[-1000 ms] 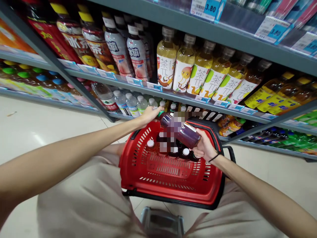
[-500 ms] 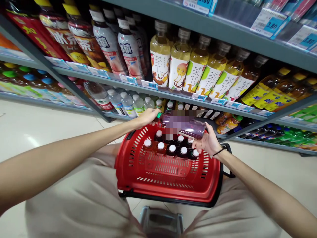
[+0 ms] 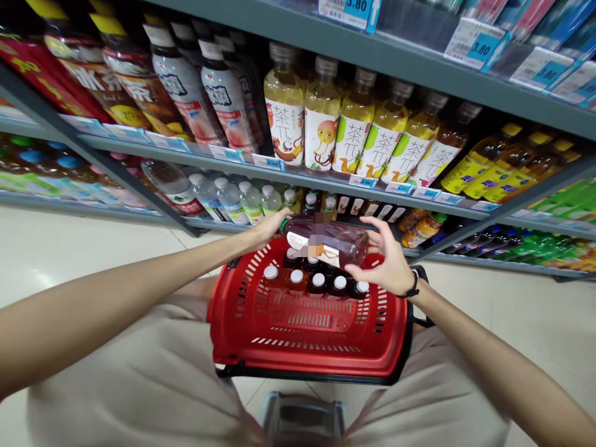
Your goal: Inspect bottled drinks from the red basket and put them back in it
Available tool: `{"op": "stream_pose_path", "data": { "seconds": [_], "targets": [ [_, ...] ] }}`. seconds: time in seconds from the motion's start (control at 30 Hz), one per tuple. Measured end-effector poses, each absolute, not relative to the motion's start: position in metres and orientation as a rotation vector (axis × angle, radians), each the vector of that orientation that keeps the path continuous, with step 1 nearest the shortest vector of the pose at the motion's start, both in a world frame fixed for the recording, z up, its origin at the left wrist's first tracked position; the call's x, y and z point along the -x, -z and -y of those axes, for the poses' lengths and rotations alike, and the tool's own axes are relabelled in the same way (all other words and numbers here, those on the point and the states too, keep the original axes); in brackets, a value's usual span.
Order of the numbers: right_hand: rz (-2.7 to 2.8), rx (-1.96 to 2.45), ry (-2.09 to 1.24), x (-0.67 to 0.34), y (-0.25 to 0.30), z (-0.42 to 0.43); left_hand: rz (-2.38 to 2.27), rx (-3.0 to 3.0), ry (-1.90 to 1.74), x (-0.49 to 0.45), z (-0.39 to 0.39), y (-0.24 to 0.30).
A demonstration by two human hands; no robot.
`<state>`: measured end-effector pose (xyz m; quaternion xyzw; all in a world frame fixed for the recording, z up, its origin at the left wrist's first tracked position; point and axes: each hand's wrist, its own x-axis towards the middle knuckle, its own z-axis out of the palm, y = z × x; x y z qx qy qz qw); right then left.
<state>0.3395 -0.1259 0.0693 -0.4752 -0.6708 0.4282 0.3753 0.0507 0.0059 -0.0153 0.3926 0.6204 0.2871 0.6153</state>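
Observation:
I hold a dark red drink bottle (image 3: 342, 243) on its side above a red shopping basket (image 3: 307, 338) that rests on my lap. My left hand (image 3: 274, 223) grips the bottle's green-capped neck end. My right hand (image 3: 387, 262) is closed around its base end, thumb on top. Several small white-capped bottles (image 3: 316, 280) stand in a row at the far end of the basket, just under the held bottle.
Grey store shelves (image 3: 298, 177) run across in front of me, packed with yellow tea bottles (image 3: 354, 124), large brown and pink drink bottles (image 3: 186, 81) and water bottles (image 3: 233, 198). Price tags line the shelf edges. Pale tiled floor lies on both sides, and a grey stool (image 3: 302, 419) sits below me.
The bottle has gone from tilted to nearly level and shifted slightly left and down over the basket. My right hand has turned, with its thumb now over the base.

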Motion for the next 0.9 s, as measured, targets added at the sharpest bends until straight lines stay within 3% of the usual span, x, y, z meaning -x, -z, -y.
{"op": "stream_pose_path", "data": {
  "seconds": [0.2, 0.33, 0.47, 0.63, 0.9],
  "targets": [
    [2.498, 0.747, -0.274, -0.339, -0.06, 0.14, -1.431, -0.836, -0.65, -0.05, -0.006, 0.015],
    [2.582, 0.735, -0.188, -0.338, -0.054, 0.142, -1.438, -0.82, -0.651, -0.05, -0.002, 0.016],
    [2.418, 0.808, -0.324, -0.341, -0.052, 0.139, -1.454, -0.859, -0.7, -0.047, -0.004, 0.008],
    [2.019, 1.142, -0.811, -0.348, -0.045, 0.133, -1.404, -0.961, -0.79, -0.04, -0.009, -0.015],
    [1.358, 1.24, -1.386, -0.351, -0.03, 0.118, -1.294, -1.089, -0.845, -0.043, -0.001, -0.04]
  ]
}}
